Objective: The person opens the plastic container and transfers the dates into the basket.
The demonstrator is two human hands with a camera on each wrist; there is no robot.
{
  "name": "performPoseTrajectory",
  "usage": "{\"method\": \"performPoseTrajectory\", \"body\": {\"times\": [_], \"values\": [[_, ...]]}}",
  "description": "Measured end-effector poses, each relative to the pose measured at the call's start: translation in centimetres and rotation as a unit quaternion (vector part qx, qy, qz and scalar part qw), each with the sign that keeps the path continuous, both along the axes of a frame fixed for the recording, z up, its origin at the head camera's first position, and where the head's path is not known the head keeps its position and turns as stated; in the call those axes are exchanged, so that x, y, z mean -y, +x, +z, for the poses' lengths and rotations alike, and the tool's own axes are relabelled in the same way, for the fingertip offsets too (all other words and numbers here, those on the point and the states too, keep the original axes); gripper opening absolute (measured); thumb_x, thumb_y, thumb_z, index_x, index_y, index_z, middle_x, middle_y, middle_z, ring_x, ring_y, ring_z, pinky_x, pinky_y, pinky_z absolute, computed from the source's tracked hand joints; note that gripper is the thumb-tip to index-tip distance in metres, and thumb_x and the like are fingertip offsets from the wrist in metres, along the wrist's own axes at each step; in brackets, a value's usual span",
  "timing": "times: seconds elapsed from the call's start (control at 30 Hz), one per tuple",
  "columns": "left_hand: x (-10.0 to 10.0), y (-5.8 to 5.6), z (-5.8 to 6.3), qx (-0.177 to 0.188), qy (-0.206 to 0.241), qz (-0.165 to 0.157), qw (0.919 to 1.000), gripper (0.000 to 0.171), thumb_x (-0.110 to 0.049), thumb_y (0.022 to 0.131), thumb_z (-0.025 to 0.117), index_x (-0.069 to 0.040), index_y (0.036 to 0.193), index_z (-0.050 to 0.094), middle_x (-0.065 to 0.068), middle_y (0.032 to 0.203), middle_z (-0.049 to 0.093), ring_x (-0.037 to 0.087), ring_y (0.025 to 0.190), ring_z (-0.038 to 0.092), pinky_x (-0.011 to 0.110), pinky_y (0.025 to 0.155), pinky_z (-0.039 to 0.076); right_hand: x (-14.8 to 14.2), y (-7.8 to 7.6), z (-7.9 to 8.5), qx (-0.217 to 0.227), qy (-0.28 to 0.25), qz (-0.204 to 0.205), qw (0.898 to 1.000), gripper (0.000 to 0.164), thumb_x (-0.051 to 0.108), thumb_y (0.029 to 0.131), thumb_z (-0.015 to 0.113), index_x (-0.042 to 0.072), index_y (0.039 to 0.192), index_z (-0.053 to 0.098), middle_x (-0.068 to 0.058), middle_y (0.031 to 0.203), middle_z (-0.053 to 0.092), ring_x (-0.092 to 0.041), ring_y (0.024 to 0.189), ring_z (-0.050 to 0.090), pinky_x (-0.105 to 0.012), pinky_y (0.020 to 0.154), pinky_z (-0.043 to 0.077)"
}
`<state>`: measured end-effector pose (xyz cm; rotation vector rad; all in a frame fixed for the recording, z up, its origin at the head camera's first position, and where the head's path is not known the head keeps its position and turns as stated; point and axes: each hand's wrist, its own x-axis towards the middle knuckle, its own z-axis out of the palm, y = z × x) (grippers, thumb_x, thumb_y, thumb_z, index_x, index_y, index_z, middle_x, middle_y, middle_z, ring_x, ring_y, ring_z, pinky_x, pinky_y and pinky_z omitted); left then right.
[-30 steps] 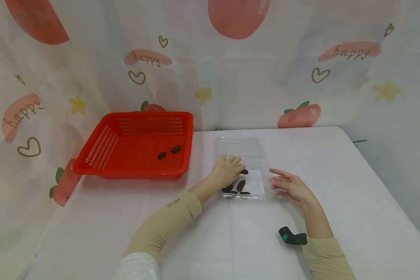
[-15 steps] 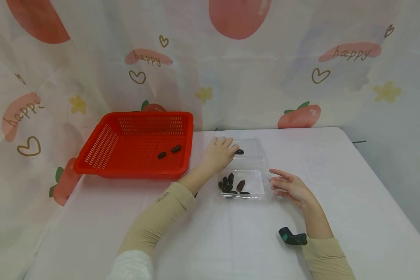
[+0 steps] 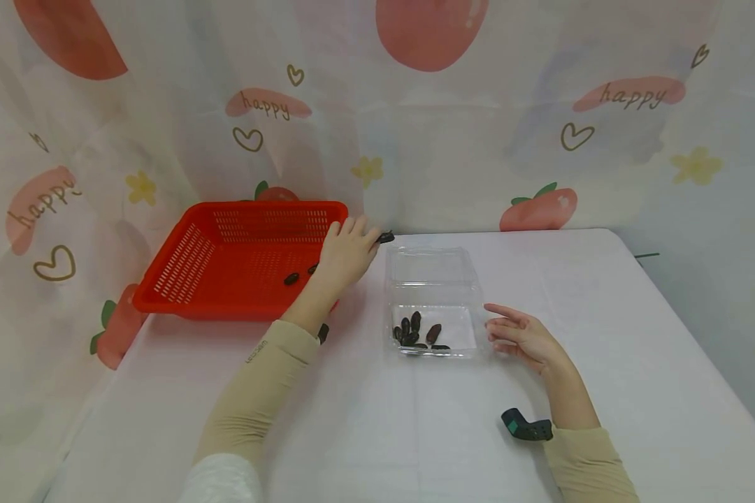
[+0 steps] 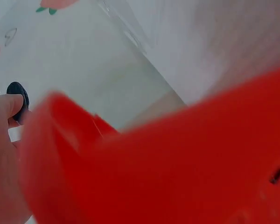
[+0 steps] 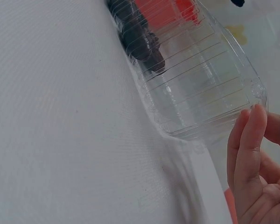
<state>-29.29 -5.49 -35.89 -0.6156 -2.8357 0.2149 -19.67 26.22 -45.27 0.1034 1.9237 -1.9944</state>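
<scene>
My left hand (image 3: 347,255) is over the right rim of the red plastic basket (image 3: 239,312). Between its thumb and fingers it pinches a dark oval, date-like fruit (image 3: 385,237), which also shows at the left of the left wrist view. Two more such fruits lie in the basket; one fruit (image 3: 291,278) shows fully, the other is partly behind the hand. An open clear plastic clamshell box (image 3: 456,325) holds several dark fruits (image 3: 410,335) at its left and front. My right hand (image 3: 523,337) stays at the box's right side, fingers fairly straight, fingertips right at the rim.
The clamshell's lid (image 3: 429,267) lies folded back towards the rear table edge. A black strap-like piece (image 3: 526,426) sticks out beside the right wrist. A white cloth covers the table (image 3: 377,433), and a printed curtain (image 3: 453,161) hangs behind it.
My left hand has lifted a dark fruit from the clamshell and moved it left and back, over the lid, to the basket's right rim. The right hand has not moved.
</scene>
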Motion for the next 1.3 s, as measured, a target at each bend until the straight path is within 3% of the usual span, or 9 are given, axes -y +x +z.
{"method": "performPoseTrajectory", "body": {"times": [0.37, 0.67, 1.0, 1.3], "values": [[5.5, -0.9, -1.4, 0.027, 0.051, 0.061, 0.9965, 0.031, -0.031, 0.097, 0.041, -0.018, 0.125, 0.042, 0.01, 0.118, 0.04, 0.027, 0.108, 0.036, 0.042, 0.09, 0.032, 0.0, -0.1, -0.1, 0.004, -0.001, -0.003, 1.0, 0.059, 0.007, 0.086, 0.062, 0.001, 0.137, 0.035, 0.003, 0.088, 0.064, -0.008, 0.073, 0.06, -0.023, 0.066, 0.051], [9.0, -0.6, -3.2, 0.078, 0.032, 0.1, 0.9914, 0.035, -0.03, 0.097, 0.04, -0.015, 0.129, 0.039, 0.012, 0.12, 0.037, 0.03, 0.111, 0.034, 0.045, 0.094, 0.03, 0.0, -0.1, -0.1, 0.005, 0.007, -0.005, 1.0, 0.058, 0.009, 0.086, 0.063, 0.003, 0.137, 0.037, 0.003, 0.088, 0.064, -0.008, 0.073, 0.06, -0.023, 0.066, 0.051], [10.7, -0.6, -4.7, 0.119, 0.002, 0.108, 0.987, 0.033, -0.03, 0.096, 0.043, -0.015, 0.126, 0.041, 0.014, 0.125, 0.039, 0.031, 0.116, 0.035, 0.047, 0.096, 0.028, 0.1, 0.0, 0.2, 0.005, 0.014, -0.006, 1.0, 0.06, 0.009, 0.086, 0.063, 0.001, 0.138, 0.034, 0.003, 0.088, 0.064, -0.008, 0.074, 0.06, -0.023, 0.066, 0.051], [10.8, -0.9, -5.1, 0.156, -0.039, 0.111, 0.9807, 0.039, -0.031, 0.096, 0.044, -0.016, 0.132, 0.04, 0.015, 0.127, 0.037, 0.032, 0.118, 0.034, 0.048, 0.098, 0.026, 0.1, 0.1, 0.2, 0.004, 0.0, -0.008, 1.0, 0.054, 0.007, 0.086, 0.062, 0.004, 0.135, 0.04, 0.003, 0.087, 0.064, -0.008, 0.074, 0.061, -0.023, 0.065, 0.051]]}}
